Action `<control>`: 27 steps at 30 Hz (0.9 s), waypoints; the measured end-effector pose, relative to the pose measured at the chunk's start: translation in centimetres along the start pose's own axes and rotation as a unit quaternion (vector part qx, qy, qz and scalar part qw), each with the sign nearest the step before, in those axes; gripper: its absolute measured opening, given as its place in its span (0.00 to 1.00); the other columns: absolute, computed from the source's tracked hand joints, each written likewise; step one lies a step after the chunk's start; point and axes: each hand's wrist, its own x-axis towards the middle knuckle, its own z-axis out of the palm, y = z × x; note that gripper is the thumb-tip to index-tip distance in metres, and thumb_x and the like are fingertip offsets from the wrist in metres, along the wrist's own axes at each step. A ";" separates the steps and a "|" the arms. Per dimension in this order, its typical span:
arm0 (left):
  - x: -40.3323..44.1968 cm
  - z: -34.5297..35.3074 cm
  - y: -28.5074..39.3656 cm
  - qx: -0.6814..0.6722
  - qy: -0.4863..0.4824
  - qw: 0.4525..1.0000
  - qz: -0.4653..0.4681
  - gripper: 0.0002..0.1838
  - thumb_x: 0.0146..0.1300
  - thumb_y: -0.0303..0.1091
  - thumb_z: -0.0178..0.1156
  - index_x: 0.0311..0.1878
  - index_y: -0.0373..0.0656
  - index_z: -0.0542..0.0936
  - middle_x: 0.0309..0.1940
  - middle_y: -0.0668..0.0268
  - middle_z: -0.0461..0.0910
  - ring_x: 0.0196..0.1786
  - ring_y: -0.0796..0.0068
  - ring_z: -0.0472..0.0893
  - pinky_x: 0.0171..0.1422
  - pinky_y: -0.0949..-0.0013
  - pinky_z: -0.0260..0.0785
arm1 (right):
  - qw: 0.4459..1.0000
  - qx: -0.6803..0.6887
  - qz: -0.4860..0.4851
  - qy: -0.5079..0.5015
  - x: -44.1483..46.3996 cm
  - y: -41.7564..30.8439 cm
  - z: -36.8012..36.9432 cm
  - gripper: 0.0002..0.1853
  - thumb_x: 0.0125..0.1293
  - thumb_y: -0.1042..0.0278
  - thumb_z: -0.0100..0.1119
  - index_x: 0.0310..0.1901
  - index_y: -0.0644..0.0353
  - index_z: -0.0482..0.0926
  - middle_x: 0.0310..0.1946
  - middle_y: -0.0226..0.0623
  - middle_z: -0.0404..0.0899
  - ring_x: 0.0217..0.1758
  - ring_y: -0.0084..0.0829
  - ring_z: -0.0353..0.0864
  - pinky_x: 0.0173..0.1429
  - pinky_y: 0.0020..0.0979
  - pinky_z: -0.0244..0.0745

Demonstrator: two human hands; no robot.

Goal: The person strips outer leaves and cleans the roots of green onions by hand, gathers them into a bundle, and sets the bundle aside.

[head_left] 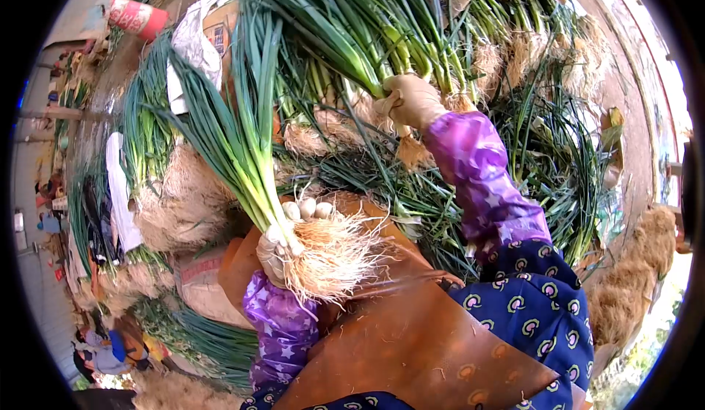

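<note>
My left hand (272,256), in a pale glove, is closed round a bunch of green garlic (253,164) just above its roots. Its long green leaves point up and away, and the bushy pale roots (341,252) spread to the right over my lap. My right hand (411,102), also gloved, reaches forward and grips green garlic stalks (378,65) low on their pale stems. A small tuft of roots (415,153) hangs below that hand. The glove hides how many stalks it holds. Purple star-patterned sleeves cover both forearms.
A brown apron (411,344) covers my lap. Loose green leaves (551,160) lie in heaps ahead and to the right. More rooted bunches (180,197) stand at the left, beside a white cloth (197,50). A red patterned container (138,18) is at the far left, with people (110,351) below.
</note>
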 end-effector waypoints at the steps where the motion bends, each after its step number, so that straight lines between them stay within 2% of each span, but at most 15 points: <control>1: -0.6 0.2 0.5 0.033 0.028 0.999 -0.018 0.15 0.52 0.35 0.59 0.41 0.38 0.73 0.54 0.54 0.67 0.61 0.53 0.64 0.63 0.46 0.60 | 0.979 0.194 -0.034 -0.050 -1.2 -0.7 0.0 0.15 0.57 0.60 0.61 0.39 0.64 0.79 0.25 0.40 0.79 0.28 0.29 0.79 0.33 0.29 0.73; 2: -0.9 0.2 1.0 0.066 0.053 0.996 -0.040 0.16 0.52 0.34 0.59 0.42 0.37 0.73 0.61 0.50 0.63 0.66 0.50 0.61 0.64 0.44 0.61 | 0.917 0.381 -0.047 -0.110 -2.4 -1.5 -0.1 0.18 0.56 0.59 0.62 0.41 0.67 0.78 0.25 0.38 0.79 0.27 0.22 0.77 0.30 0.25 0.71; 3: -1.0 -0.2 0.8 0.055 0.036 0.995 -0.069 0.17 0.50 0.31 0.58 0.45 0.36 0.72 0.69 0.48 0.49 0.70 0.46 0.54 0.58 0.48 0.70 | 0.894 0.419 -0.037 -0.155 -3.9 -3.1 0.2 0.17 0.57 0.60 0.62 0.42 0.66 0.78 0.25 0.36 0.78 0.26 0.20 0.74 0.30 0.22 0.68; 5: -1.3 -3.3 1.2 0.070 0.048 0.988 -0.131 0.18 0.49 0.28 0.58 0.45 0.33 0.71 0.54 0.49 0.68 0.49 0.56 0.76 0.38 0.67 0.79 | 0.830 0.504 -0.015 -0.238 -5.6 -5.5 2.3 0.16 0.58 0.62 0.61 0.43 0.63 0.78 0.26 0.31 0.77 0.25 0.17 0.70 0.30 0.18 0.64; 7: -1.5 -2.2 -0.8 0.118 0.142 0.977 -0.105 0.22 0.48 0.28 0.61 0.47 0.32 0.69 0.36 0.55 0.75 0.23 0.72 0.80 0.27 0.75 0.78 | 0.768 0.581 -0.028 -0.268 -5.5 -6.0 6.2 0.15 0.58 0.62 0.60 0.44 0.61 0.78 0.28 0.26 0.75 0.25 0.16 0.68 0.31 0.17 0.62; 8: -1.8 -4.5 -0.2 0.096 0.088 0.982 -0.139 0.23 0.49 0.32 0.61 0.48 0.35 0.69 0.41 0.49 0.74 0.32 0.64 0.81 0.34 0.67 0.79 | 0.752 0.610 0.017 -0.251 -5.0 -6.3 7.6 0.10 0.60 0.64 0.60 0.41 0.57 0.77 0.25 0.24 0.74 0.24 0.16 0.69 0.31 0.19 0.67; 11: -1.7 -3.8 0.1 0.131 0.090 0.979 -0.125 0.23 0.50 0.40 0.60 0.48 0.39 0.69 0.52 0.39 0.69 0.51 0.48 0.74 0.54 0.48 0.70 | 0.527 0.830 0.085 -0.159 -2.2 -5.8 12.5 0.10 0.64 0.63 0.56 0.45 0.54 0.76 0.31 0.24 0.77 0.30 0.16 0.74 0.35 0.20 0.70; 14: -1.5 -2.8 0.7 0.122 0.093 0.983 -0.099 0.22 0.50 0.39 0.59 0.48 0.40 0.70 0.49 0.43 0.71 0.51 0.50 0.74 0.54 0.50 0.70 | 0.639 0.756 0.118 -0.075 -4.8 -6.4 10.3 0.13 0.65 0.60 0.54 0.48 0.55 0.76 0.40 0.26 0.80 0.36 0.19 0.77 0.41 0.23 0.71; 15: -1.5 -3.0 0.7 0.118 0.095 0.984 -0.095 0.22 0.50 0.39 0.59 0.48 0.40 0.70 0.49 0.43 0.71 0.51 0.50 0.74 0.54 0.50 0.70 | 0.669 0.738 0.054 -0.071 -5.3 -6.2 10.4 0.13 0.66 0.60 0.54 0.49 0.55 0.76 0.42 0.27 0.80 0.37 0.20 0.77 0.44 0.24 0.72; 17: -1.7 -3.2 0.5 0.053 0.113 0.989 -0.076 0.22 0.50 0.30 0.55 0.50 0.33 0.68 0.51 0.37 0.69 0.41 0.60 0.79 0.45 0.66 0.77 | 0.653 0.747 0.090 -0.087 -5.3 -6.3 10.3 0.13 0.66 0.60 0.54 0.49 0.54 0.76 0.41 0.27 0.80 0.36 0.20 0.77 0.43 0.23 0.72; 19: -1.6 -2.6 0.1 0.041 0.083 0.991 -0.095 0.22 0.50 0.31 0.55 0.50 0.33 0.68 0.51 0.38 0.69 0.43 0.58 0.78 0.48 0.63 0.75 | 0.581 0.793 0.085 -0.161 -3.2 -6.0 10.9 0.11 0.66 0.61 0.54 0.47 0.55 0.76 0.37 0.26 0.79 0.34 0.20 0.77 0.38 0.20 0.72; 20: -1.4 -2.3 0.0 0.033 0.052 0.992 -0.112 0.22 0.51 0.32 0.55 0.50 0.34 0.68 0.52 0.39 0.68 0.46 0.56 0.77 0.51 0.60 0.74 | 0.589 0.785 0.119 -0.151 -2.2 -5.6 12.1 0.10 0.66 0.62 0.54 0.45 0.57 0.75 0.36 0.28 0.78 0.34 0.20 0.77 0.35 0.20 0.72; 22: -1.2 -2.7 0.4 0.074 0.024 0.991 -0.112 0.24 0.52 0.34 0.55 0.52 0.34 0.67 0.53 0.40 0.68 0.49 0.55 0.75 0.55 0.56 0.71 | 0.593 0.794 0.042 -0.125 -2.1 -5.8 11.5 0.10 0.65 0.63 0.55 0.43 0.59 0.75 0.36 0.30 0.79 0.35 0.22 0.78 0.38 0.24 0.74; 24: -1.5 -2.6 0.6 0.066 0.087 0.990 -0.089 0.26 0.52 0.36 0.56 0.54 0.35 0.66 0.53 0.41 0.68 0.51 0.54 0.74 0.55 0.57 0.71 | 0.590 0.800 0.082 -0.066 -3.6 -6.5 10.8 0.10 0.64 0.64 0.57 0.42 0.60 0.75 0.38 0.33 0.80 0.39 0.23 0.79 0.42 0.25 0.74; 27: -1.7 -3.1 0.5 0.058 0.085 0.991 -0.087 0.27 0.52 0.38 0.56 0.55 0.35 0.66 0.53 0.42 0.68 0.52 0.55 0.74 0.55 0.57 0.71 | 0.601 0.779 0.120 -0.131 -4.9 -6.1 10.2 0.14 0.65 0.56 0.55 0.44 0.56 0.75 0.41 0.33 0.80 0.44 0.26 0.78 0.47 0.25 0.70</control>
